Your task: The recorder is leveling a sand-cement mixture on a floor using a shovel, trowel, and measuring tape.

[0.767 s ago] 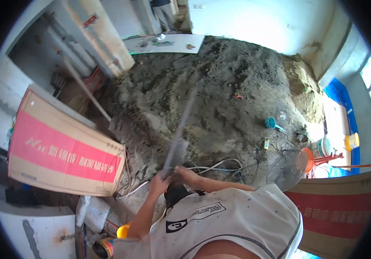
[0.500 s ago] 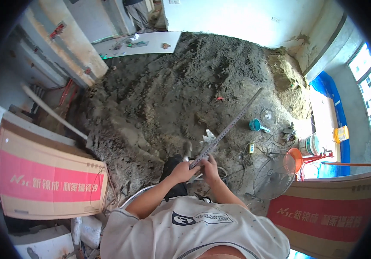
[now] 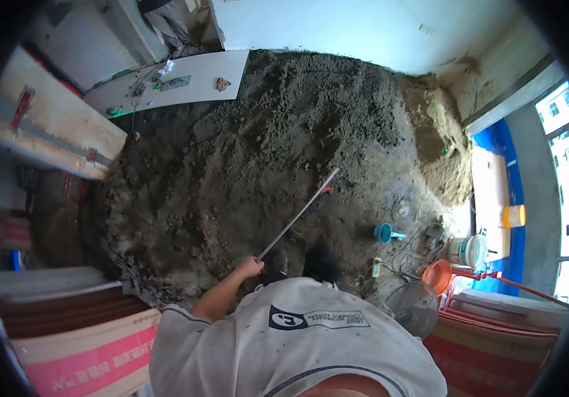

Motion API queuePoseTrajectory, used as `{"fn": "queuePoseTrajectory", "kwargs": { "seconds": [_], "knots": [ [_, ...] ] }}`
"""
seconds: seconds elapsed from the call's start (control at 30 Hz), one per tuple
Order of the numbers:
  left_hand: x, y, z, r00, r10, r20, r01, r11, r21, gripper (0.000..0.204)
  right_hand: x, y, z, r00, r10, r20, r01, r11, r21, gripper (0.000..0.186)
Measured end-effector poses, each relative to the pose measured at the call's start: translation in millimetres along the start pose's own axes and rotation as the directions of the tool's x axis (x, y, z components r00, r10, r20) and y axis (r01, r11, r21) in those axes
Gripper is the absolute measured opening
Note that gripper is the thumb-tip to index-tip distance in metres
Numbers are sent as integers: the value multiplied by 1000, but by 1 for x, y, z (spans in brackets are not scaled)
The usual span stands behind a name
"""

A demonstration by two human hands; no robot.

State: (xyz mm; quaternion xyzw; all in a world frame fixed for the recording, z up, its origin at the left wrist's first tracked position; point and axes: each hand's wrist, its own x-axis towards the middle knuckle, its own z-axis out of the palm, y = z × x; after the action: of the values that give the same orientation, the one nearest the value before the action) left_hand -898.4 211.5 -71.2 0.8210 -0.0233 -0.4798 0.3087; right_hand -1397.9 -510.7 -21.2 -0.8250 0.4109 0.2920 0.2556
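Note:
My left hand (image 3: 250, 266) is closed round the near end of a long, thin, straight grey metal strip (image 3: 298, 216). The strip slants away from me to the right over a bed of dark, damp mortar (image 3: 231, 165). Its far tip is close to a small red piece (image 3: 327, 190) lying on the mortar. My right hand and forearm do not show; the body in the pale shirt covers that side. Dark trouser legs and a shoe show just ahead of the shirt.
Right of me are a teal dipper (image 3: 382, 232), an orange basin (image 3: 437, 276), a white bucket (image 3: 468, 251), a yellow bucket (image 3: 513, 216) and a round fan (image 3: 413, 308). Tile cartons (image 3: 86, 351) flank me. A white board (image 3: 198, 79) lies far left; another person's legs (image 3: 169, 26) stand beyond.
My right hand has left the strip and gone out of view. The strip, now in my left hand alone, has swung left. The view has shifted, and a jagged silvery patch near the strip no longer shows.

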Motion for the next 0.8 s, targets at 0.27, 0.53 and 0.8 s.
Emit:
{"fn": "queuePoseTrajectory", "kwargs": {
  "seconds": [0.27,0.53,0.8],
  "knots": [
    [271,170,-131,975,-217,47,221,970,-106,41,267,-207,25,994,74,-76,-45,943,331,38],
    [405,388,-348,953,-294,70,227,543,-808,58,700,-647,-333,976,217,-22,-119,616,779,26],
    [563,522,-607,963,-257,76,266,884,-385,39,930,-1096,-534,989,-54,136,-88,523,848,22]
  ]
}}
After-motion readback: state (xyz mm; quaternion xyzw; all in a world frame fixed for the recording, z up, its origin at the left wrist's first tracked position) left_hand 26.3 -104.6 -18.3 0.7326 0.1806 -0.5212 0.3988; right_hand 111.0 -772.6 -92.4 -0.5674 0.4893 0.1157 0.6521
